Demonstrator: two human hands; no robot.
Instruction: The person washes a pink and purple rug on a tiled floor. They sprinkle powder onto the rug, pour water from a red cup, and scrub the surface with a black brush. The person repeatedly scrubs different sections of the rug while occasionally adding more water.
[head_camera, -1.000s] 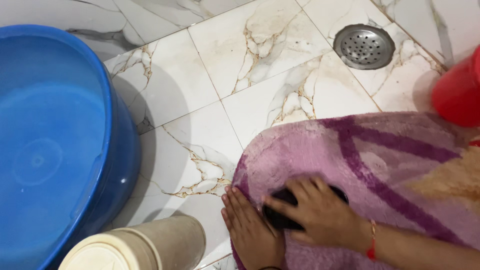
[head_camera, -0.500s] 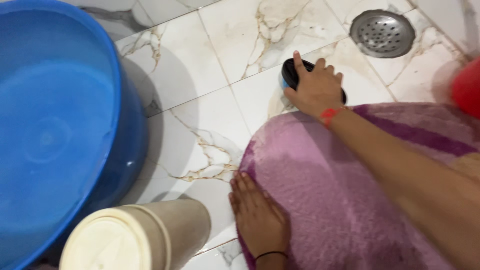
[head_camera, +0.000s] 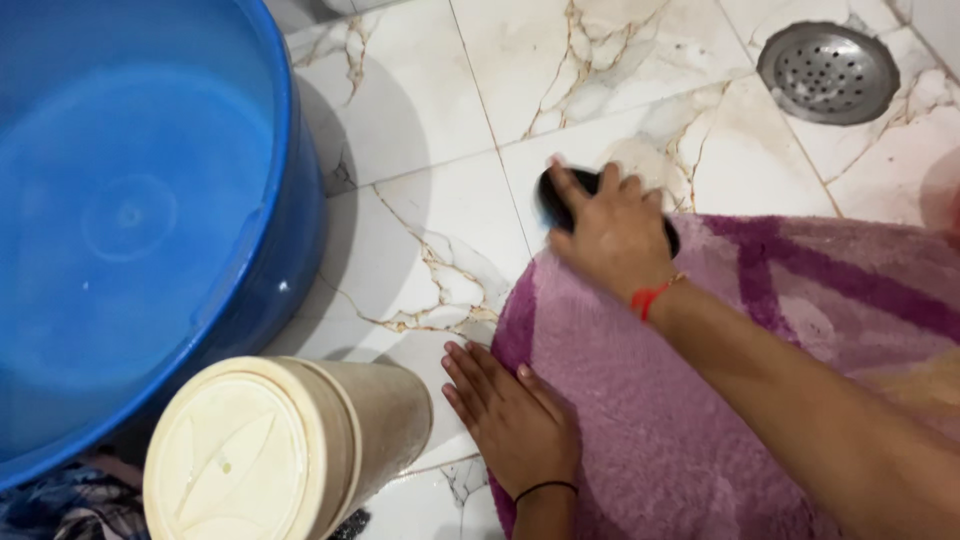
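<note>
Right hand (head_camera: 612, 235) clamped on black brush (head_camera: 556, 196) at pink mat (head_camera: 700, 420) edge; left hand (head_camera: 515, 420) flat, fingers together, pinning mat. Best: firm, even strokes.

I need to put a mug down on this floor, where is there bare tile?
Bare marble tile lies between the blue plastic tub, the round metal drain and the pink fluffy mat. It is crowded low down: the cream lidded container lies beside the left hand, pressed on the mat's edge. The right hand grips a dark brush at the mat's top edge.
</note>
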